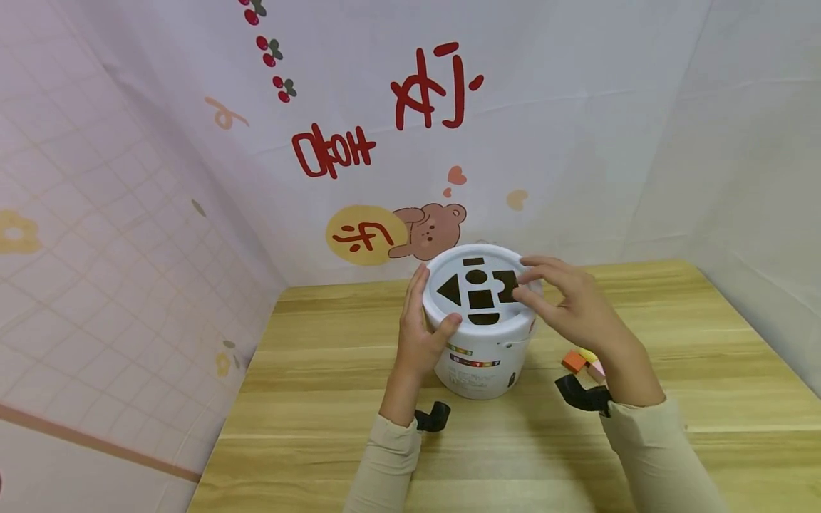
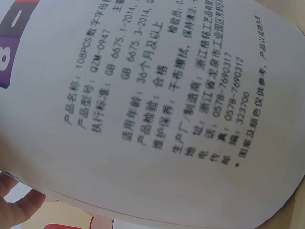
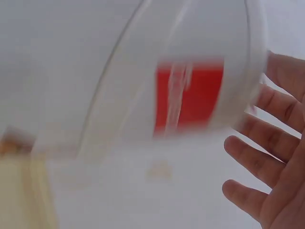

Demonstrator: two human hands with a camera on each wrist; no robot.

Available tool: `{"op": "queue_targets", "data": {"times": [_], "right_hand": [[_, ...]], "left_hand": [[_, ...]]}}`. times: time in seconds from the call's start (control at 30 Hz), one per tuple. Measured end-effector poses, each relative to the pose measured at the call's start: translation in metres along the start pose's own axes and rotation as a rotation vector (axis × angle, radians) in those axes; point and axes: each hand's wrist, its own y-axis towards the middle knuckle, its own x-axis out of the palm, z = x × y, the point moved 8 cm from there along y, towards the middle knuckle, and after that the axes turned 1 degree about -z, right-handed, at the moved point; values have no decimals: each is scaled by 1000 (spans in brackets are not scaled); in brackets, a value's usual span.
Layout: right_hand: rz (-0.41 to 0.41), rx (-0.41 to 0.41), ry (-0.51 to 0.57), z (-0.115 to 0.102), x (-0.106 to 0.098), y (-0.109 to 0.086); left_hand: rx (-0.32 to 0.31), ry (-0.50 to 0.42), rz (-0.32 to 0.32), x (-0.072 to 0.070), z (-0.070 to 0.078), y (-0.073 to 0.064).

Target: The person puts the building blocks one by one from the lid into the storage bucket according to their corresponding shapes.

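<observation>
we list: one bucket (image 1: 477, 356), upright on the table (image 1: 308, 399), holed lid (image 1: 507, 317) on. left hand (image 1: 420, 338) at its 8 o'clock, fingers gripping lid and side. right hand (image 1: 577, 303) at 3 o'clock, fingers spread wide; contact we cannot tell. blocks (image 1: 574, 362) at 4 o'clock, near.

The white bucket (image 1: 476, 388) carries small black print (image 2: 167, 100) on its side: "108PCS数字字母", model "QZM-0947", "GB 6675.1-2014" and "GB 6675.3-2014", age "36个月及以上", inspection "合格", phone and fax "0578-7690317" and "0578-7690312", postcode "323700". Above that print on the bucket, a coloured strip (image 1: 474, 361) shows an "8" on a purple square (image 2: 5, 59). White marks on a red patch (image 3: 205, 98) on the bucket are too blurred to read. Behind and above the bucket, the backdrop (image 1: 545, 121) bears red characters (image 1: 420, 89), one apparently "好".
</observation>
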Motion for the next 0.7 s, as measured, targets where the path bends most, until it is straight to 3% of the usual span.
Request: {"op": "queue_targets", "data": {"times": [0.17, 0.3, 0.4, 0.53, 0.7], "right_hand": [[67, 216, -48, 52, -33, -42], [70, 261, -85, 86, -43, -62], [26, 292, -112, 109, -41, -74], [-99, 362, -151, 144, -27, -87], [-231, 445, -176, 177, -6, -92]], "left_hand": [[-11, 0, 2, 1, -1, 0], [-16, 14, 11, 1, -3, -1], [-13, 19, 10, 2, -5, -2], [-10, 16, 8, 5, -7, -2], [12, 23, 16, 5, -4, 0]]}}
